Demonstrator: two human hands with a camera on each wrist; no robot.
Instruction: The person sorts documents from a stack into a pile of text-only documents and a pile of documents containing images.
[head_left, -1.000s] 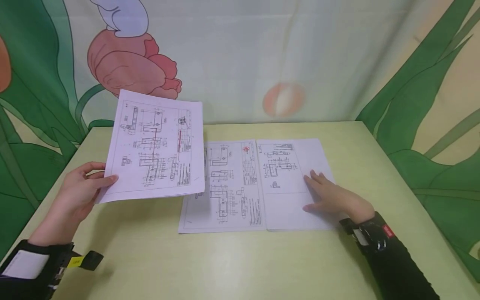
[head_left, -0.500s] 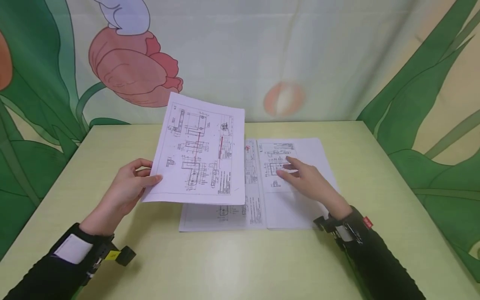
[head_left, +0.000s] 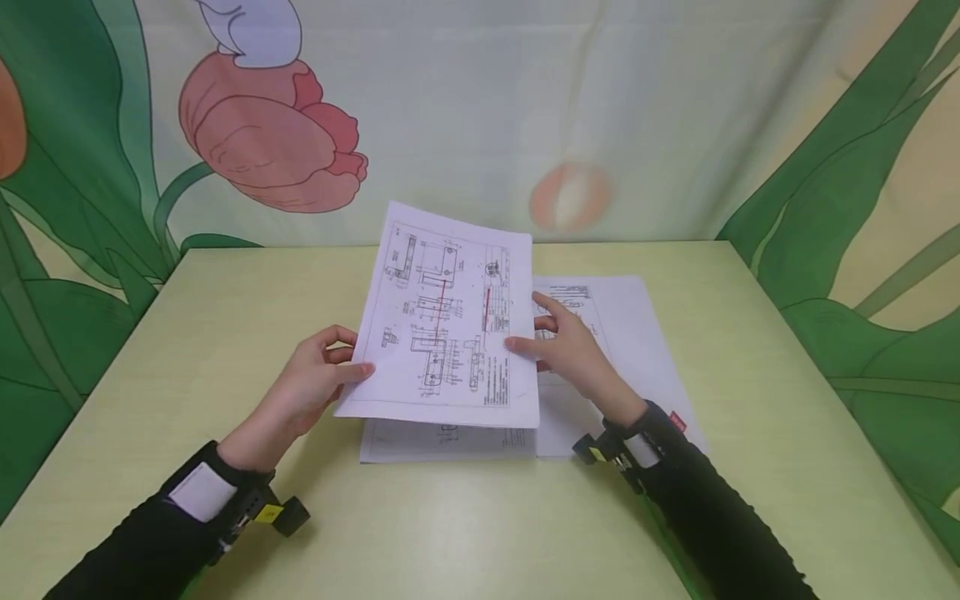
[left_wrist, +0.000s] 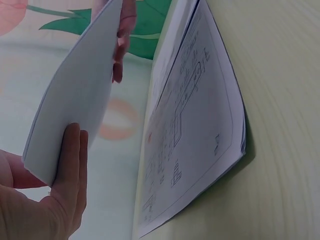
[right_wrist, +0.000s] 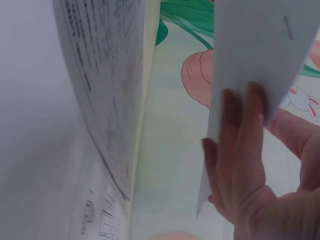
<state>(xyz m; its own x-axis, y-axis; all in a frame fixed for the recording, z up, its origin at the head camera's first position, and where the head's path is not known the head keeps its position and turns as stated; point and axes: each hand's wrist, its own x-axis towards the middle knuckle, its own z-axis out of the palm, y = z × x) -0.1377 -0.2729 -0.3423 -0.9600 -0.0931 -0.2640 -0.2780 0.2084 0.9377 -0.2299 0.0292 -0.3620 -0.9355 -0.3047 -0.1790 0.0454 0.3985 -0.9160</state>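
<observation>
A sheaf of white paper (head_left: 405,333) printed with technical drawings and red lines is held tilted above the table. My left hand (head_left: 311,379) pinches its left edge, thumb on the printed face and fingers behind. At the right edge my right hand (head_left: 573,350) also has its thumb in front and fingers behind the paper. Below lie more drawing sheets (head_left: 442,446), mostly hidden under the held paper in the head view. The left wrist view shows a gap between the held paper (left_wrist: 82,85) and the lying sheets (left_wrist: 205,125).
A right-hand sheet (head_left: 622,325), its lower part blank, lies flat beside the covered sheets. The pale table (head_left: 450,533) ends at a cloth backdrop (head_left: 450,125) with painted flowers and leaves.
My left hand has carried the paper rightward over the lying sheets. My right hand has left the right-hand sheet, moved left and taken hold of the held paper's right edge.
</observation>
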